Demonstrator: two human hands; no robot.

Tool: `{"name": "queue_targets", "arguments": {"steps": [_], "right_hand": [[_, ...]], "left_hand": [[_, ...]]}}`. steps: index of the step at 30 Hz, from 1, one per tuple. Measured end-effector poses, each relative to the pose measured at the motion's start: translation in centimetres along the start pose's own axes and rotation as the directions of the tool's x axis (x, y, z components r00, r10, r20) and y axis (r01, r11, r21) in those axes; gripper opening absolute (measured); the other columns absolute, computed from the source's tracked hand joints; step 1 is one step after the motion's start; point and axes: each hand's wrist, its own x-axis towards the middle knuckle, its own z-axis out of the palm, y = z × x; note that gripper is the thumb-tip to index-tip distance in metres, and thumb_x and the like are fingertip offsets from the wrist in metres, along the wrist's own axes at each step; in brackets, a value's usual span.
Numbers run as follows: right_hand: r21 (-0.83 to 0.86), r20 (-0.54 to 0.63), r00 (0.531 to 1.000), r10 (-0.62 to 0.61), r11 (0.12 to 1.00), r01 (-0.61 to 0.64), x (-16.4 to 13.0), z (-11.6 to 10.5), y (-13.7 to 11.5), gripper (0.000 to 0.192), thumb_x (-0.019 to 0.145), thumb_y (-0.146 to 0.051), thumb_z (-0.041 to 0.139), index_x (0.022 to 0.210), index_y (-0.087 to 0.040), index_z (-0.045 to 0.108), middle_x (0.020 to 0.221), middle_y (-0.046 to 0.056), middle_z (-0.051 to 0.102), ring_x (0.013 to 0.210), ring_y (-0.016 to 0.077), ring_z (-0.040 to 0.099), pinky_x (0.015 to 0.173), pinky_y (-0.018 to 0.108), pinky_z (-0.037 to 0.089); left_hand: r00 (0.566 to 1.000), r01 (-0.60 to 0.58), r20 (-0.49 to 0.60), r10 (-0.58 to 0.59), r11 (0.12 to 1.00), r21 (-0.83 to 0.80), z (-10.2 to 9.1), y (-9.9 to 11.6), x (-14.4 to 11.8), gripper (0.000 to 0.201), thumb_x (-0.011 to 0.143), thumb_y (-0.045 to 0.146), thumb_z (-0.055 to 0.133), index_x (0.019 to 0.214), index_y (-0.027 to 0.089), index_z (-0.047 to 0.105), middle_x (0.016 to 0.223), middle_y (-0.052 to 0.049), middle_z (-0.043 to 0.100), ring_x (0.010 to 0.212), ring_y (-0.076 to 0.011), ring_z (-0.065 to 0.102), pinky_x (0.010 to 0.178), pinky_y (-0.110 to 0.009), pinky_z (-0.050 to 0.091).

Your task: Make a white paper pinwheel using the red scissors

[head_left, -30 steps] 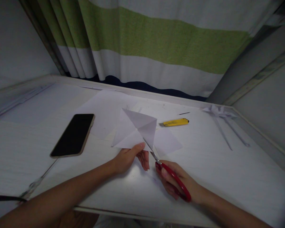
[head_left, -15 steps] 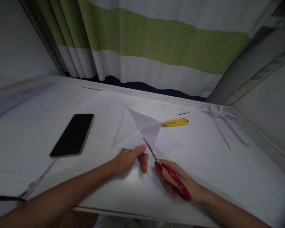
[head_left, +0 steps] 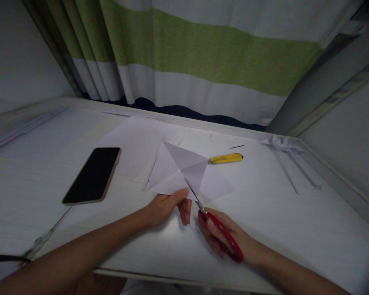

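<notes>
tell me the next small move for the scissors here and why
Probably close the blades a little further along the crease toward the middle: the right hand holds the red scissors with the blades already in the folded white paper, and the left hand pinches the paper's near edge, holding it up.

Bare table fills the lower right of the frame, open for a hand. At the centre, the folded paper and the scissors take up the room between the left hand and right hand. A phone blocks the left-centre, a yellow knife lies above centre, and paper scraps clutter the upper right.
</notes>
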Motion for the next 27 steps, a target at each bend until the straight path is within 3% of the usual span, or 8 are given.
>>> {"name": "queue_targets", "arguments": {"steps": [15,20,27], "right_hand": [[0.016,-0.015,1.0,0.021,1.0,-0.021,0.17,-0.16,0.09,0.037,0.076,-0.053,0.043,0.076,-0.016,0.04,0.045,-0.01,0.035,0.033,0.0022,0.031,0.03,0.013,0.026],[0.037,-0.007,1.0,0.011,0.999,-0.011,0.17,-0.16,-0.27,0.039,0.072,-0.054,0.048,0.073,-0.016,0.039,0.05,-0.009,0.035,0.036,0.0017,0.031,0.032,0.013,0.024],[0.042,-0.002,1.0,0.004,0.999,-0.004,0.14,-0.08,-0.56,0.039,0.072,-0.054,0.048,0.073,-0.016,0.038,0.051,-0.008,0.034,0.037,0.0016,0.03,0.033,0.014,0.024]], "left_hand": [[1.0,0.028,0.011,-0.028,1.0,-0.01,-0.09,-0.08,0.11,0.054,0.078,0.051,0.033,0.045,0.014,0.054,0.045,-0.002,0.056,0.051,-0.0141,0.054,0.059,-0.025,0.044],[0.998,-0.033,0.061,0.034,0.999,-0.019,-0.31,-0.64,0.26,0.056,0.079,0.051,0.03,0.046,0.014,0.055,0.045,-0.003,0.056,0.05,-0.0143,0.054,0.058,-0.025,0.044],[0.995,-0.013,0.101,0.012,1.0,0.006,-0.26,-0.62,0.08,0.056,0.08,0.05,0.029,0.047,0.014,0.056,0.047,-0.003,0.056,0.052,-0.0143,0.054,0.059,-0.025,0.044]]}}
